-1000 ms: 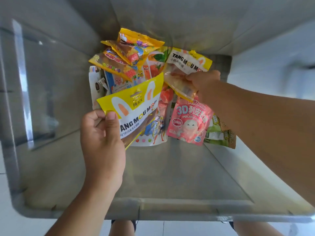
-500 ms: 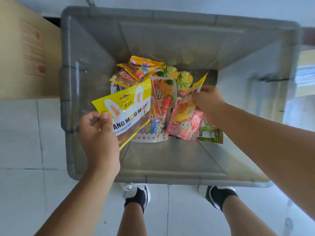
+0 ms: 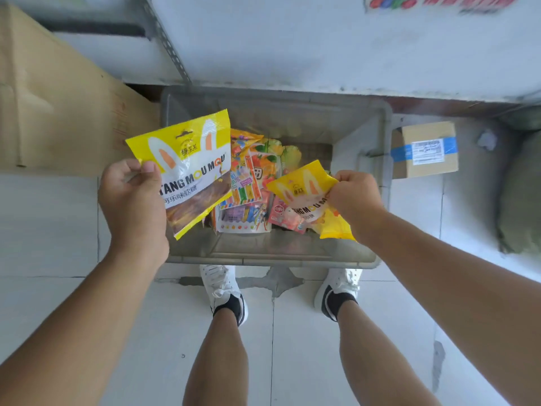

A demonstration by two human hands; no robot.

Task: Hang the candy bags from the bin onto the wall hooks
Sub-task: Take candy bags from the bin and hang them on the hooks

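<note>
A grey plastic bin (image 3: 377, 136) stands on the floor in front of my feet, holding several colourful candy bags (image 3: 251, 183). My left hand (image 3: 131, 197) pinches the left edge of a yellow and white bunny-ear candy bag (image 3: 190, 168) with brown candy inside, held above the bin's left side. My right hand (image 3: 354, 197) grips a second, smaller yellow bunny-ear bag (image 3: 301, 191), crumpled at its right edge, above the bin's right side. No wall hooks show clearly; the wall top is blurred.
A large cardboard box (image 3: 52, 104) stands to the left of the bin. A small taped carton (image 3: 427, 148) sits to its right, with a dark green sack (image 3: 521, 186) beyond. A perforated metal strut (image 3: 164, 39) runs up the white wall. My white shoes (image 3: 219, 285) stand behind the bin.
Both hands have lifted their yellow bags up out of the bin. My head has risen and pulled back, so the bin looks smaller and the wall and floor have come into view.
</note>
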